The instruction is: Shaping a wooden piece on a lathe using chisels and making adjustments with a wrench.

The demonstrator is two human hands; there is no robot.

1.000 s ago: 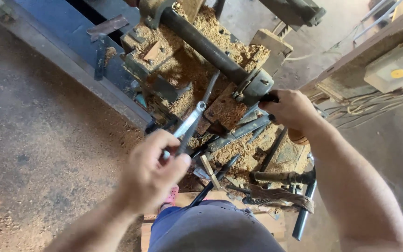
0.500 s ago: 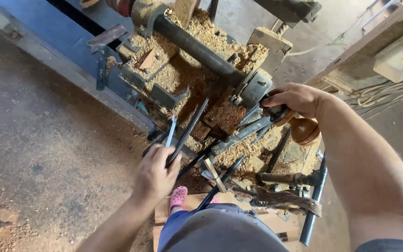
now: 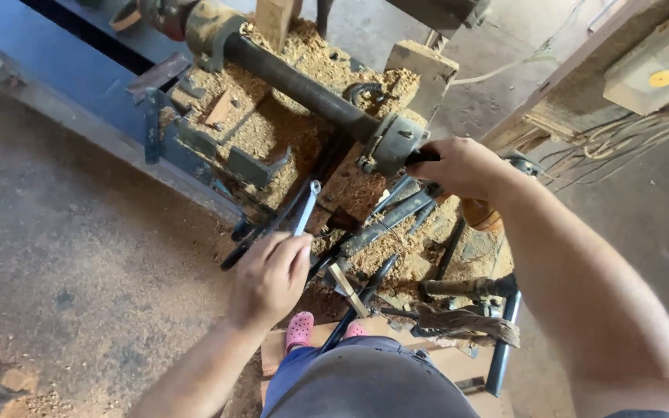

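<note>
Left hand has lowered the wrench onto the sawdust-covered lathe bed, fingers curled round its handle. Right hand stays closed on tailstock handle.

Two hands, one wrench, two pink shoes (partly hidden), one brush.

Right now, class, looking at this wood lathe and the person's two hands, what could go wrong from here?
1. The left hand grips a silver wrench among loose long tools on the sawdust-covered bed; one could be knocked off toward the pink shoes.
2. The right hand is at the tailstock end of the dark shaft; fingers might get pinched there.
</note>
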